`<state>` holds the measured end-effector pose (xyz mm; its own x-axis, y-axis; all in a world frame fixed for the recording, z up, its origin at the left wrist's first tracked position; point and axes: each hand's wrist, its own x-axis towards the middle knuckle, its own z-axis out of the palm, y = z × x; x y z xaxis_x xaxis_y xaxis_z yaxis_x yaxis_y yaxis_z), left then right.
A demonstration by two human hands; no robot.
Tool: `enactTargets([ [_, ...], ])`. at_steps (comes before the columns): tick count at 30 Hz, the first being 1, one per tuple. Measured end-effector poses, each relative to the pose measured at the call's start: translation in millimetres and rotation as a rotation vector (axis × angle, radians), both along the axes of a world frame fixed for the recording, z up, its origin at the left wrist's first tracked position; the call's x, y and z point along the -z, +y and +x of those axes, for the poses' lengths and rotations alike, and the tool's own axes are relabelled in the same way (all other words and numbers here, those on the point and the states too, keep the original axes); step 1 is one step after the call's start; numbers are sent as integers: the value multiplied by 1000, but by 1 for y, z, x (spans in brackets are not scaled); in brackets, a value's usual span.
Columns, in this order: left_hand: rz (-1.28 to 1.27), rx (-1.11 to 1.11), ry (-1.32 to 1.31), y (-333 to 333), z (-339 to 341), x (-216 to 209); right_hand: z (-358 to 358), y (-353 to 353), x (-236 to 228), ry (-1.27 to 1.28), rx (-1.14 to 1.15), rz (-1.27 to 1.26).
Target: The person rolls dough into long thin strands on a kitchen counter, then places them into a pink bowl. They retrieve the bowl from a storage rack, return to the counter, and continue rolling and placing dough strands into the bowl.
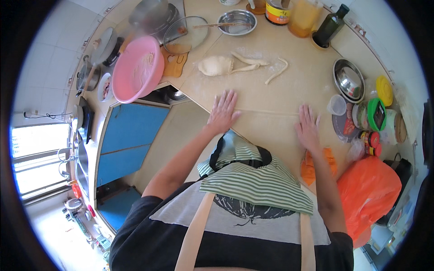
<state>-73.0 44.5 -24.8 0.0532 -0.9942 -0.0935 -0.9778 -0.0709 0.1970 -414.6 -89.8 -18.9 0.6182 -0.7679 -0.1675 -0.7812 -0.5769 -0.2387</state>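
Observation:
My left hand lies flat on the counter near its front edge, fingers stretched out. Farther right, my right hand also rests palm down with its fingers apart. Neither hand holds anything. Beyond them on the floured surface sits a pale lump of dough. Two thin dough strips run out from its right side and meet at their far ends. A separate curved dough strip lies a little to the right. An orange cloth is beside my right wrist.
At the left stand a pink basin and a glass lid. A metal bowl with chopsticks, an orange-labelled jar and a dark bottle line the back. Steel bowls, jars and an orange-red bag are at right.

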Motion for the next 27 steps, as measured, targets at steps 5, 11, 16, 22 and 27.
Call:
enactTargets([
  [5, -103, -107, -16, -27, 10, -8, 15, -25, -4, -49, 113, -113],
  [11, -199, 103, 205, -45, -69, -10, 84, 5, -18, -136, -79, -144],
  [16, -212, 108, 335, -32, -88, -2, 94, 29, -19, -184, -147, -137],
  [22, -90, 136, 261, -39, -73, -6, 87, 30, -16, 14, -152, -78],
  [27, -100, 52, 188, -62, -64, -9, 93, 14, -16, -118, -30, -43],
])
